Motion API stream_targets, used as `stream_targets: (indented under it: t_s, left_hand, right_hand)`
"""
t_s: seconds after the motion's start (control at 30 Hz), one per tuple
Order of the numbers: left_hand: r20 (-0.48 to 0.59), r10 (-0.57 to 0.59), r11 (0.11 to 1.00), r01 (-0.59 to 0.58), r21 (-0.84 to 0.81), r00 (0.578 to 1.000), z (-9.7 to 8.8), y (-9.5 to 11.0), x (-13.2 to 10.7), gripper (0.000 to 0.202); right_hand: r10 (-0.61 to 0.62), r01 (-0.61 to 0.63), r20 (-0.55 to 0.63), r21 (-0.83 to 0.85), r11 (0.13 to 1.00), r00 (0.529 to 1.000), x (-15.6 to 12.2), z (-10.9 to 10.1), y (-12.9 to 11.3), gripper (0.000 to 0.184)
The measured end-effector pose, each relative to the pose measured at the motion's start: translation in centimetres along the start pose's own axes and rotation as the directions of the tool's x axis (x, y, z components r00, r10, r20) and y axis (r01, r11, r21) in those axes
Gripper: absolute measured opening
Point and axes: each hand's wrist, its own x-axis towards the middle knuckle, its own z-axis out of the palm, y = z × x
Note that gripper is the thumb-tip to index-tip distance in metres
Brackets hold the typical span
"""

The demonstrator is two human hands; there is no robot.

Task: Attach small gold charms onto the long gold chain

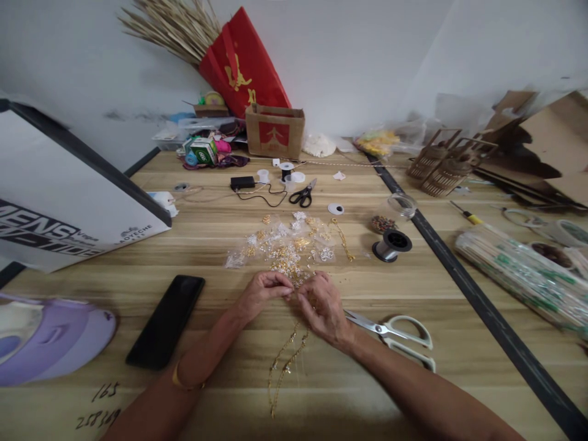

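Observation:
My left hand [263, 292] and my right hand [321, 306] meet over the wooden table [413, 392], fingertips pinched together at the upper end of a gold beaded chain [285, 364]. The chain trails from my fingers toward me across the wood. Just beyond my hands lies a scatter of small gold and silver jewellery parts in clear bags [289, 245]. White-handled scissors [399, 338] lie right beside my right wrist.
A black phone [166, 320] lies left of my arms, a purple-white object [46, 343] further left. A wire spool [391, 245], bead jar [395, 213], black scissors [303, 195], a white box [68, 202], a red bag [243, 64] and a long wrapped packet [523, 272] surround the spot.

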Motion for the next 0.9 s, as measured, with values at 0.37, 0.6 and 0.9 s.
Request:
stream_targets:
  t_s: [0.37, 0.6, 0.9]
  left_hand:
    - [0.009, -0.002, 1.0, 0.002, 0.003, 1.0, -0.13, -0.17, -0.04, 0.016]
    - [0.016, -0.003, 1.0, 0.003, -0.006, 1.0, -0.11, -0.18, -0.05, 0.015]
    - [0.017, -0.011, 1.0, 0.011, 0.003, 1.0, 0.11, 0.09, -0.05, 0.018]
  right_hand:
    - [-0.006, 0.006, 0.003, -0.015, 1.0, 1.0, -0.08, 0.1, -0.04, 0.005]
    - [0.006, -0.006, 0.011, -0.01, 1.0, 1.0, -0.07, 0.09, -0.05, 0.005]
    - [0.008, -0.008, 0.01, -0.006, 1.0, 1.0, -0.13, 0.14, -0.04, 0.005]
